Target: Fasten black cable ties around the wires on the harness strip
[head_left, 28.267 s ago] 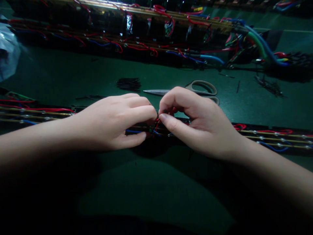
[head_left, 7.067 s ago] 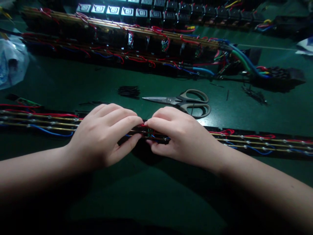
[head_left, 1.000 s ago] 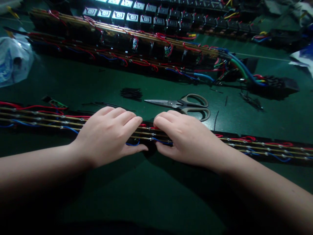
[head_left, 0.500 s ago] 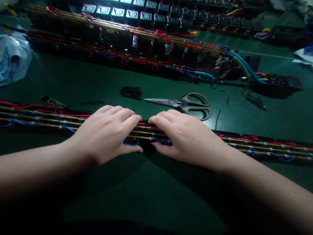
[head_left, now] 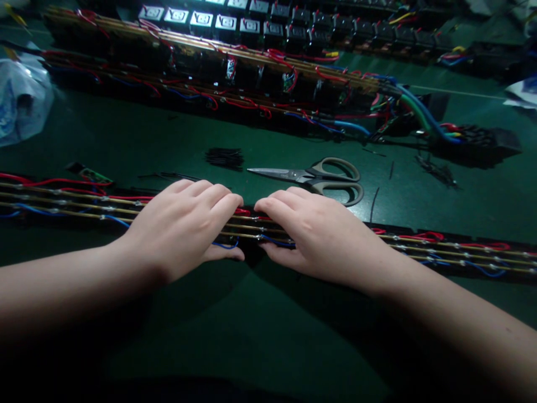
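Plainly, the left hand [head_left: 180,226] and the right hand [head_left: 312,235] both hold a long black strip with thin brass-coloured rods and red and blue wires [head_left: 245,227], which crosses the dark green tabletop [head_left: 260,330].

At far left, a pale, see-through plastic bag [head_left: 24,101] lies behind the strip, and next a small green circuit board [head_left: 96,177] is near its far edge. The left hand is clasped over the strip, fingers at the far edge, thumb at the near one. Behind lies a bundle of thin black pieces [head_left: 224,158]. A short stretch of rods shows between the hands. The right hand clasps the strip likewise; behind it, metal scissors with grey handles [head_left: 308,178] point leftward. Farther right lies a loose heap of black scraps [head_left: 436,170].
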Demonstrator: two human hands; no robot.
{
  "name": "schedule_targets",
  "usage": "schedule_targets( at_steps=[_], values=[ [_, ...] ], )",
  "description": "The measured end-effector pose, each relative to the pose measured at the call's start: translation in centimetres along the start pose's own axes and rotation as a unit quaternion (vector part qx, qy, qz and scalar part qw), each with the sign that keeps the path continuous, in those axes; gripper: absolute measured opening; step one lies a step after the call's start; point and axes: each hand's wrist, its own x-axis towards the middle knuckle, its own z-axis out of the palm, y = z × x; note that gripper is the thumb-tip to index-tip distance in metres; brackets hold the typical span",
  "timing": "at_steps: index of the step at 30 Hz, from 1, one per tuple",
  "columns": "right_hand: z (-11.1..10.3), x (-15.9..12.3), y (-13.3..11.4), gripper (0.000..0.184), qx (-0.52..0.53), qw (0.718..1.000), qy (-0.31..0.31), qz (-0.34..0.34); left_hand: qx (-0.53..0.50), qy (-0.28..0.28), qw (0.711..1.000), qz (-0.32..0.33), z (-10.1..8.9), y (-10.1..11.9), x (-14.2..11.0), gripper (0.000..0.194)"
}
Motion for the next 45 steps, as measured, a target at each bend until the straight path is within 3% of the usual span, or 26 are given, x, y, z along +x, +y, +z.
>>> schedule_targets(
  at_steps=[45],
  values=[
    [0.05, 0.02, -0.04, 0.033, -0.003, 1.0, -0.001, -0.002, -0.001, 0.003, 1.0, -0.003, -0.08, 0.15, -0.11, 0.057]
  ],
)
